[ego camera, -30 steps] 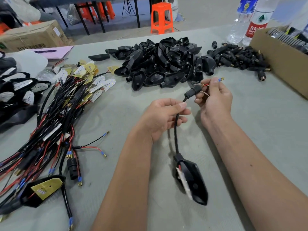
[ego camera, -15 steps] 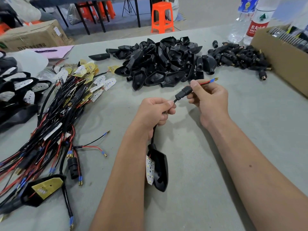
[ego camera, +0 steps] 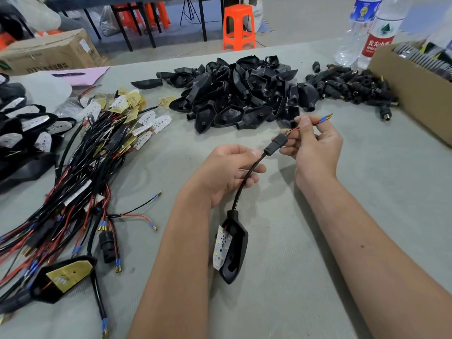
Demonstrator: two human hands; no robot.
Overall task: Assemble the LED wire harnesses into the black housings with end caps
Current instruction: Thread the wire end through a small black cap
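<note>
Head view only. Left hand (ego camera: 228, 173) gripped the black sheathed cable (ego camera: 247, 181) partway along its length, seemingly to steady it. The black housing (ego camera: 236, 250) hung off the cable's lower end near the desk (ego camera: 305, 277), tilted on edge; its white LED board (ego camera: 222, 247) sat half out of the shell, not yet seated.

Right hand (ego camera: 315, 149) pinched the red wire (ego camera: 314, 123) between thumb and forefinger, terminal tips (ego camera: 326, 116) pointing away. An end cap (ego camera: 275, 145) sat threaded on the cable between the two hands; a small spring showed at its mouth. Judged: the wire was held taut so the cap could slide down toward the housing.

Spare housings (ego camera: 234, 99) were heaped ahead, loose caps (ego camera: 352, 86) right of them, raw harnesses (ego camera: 80, 182) to the left, all within reach.
</note>
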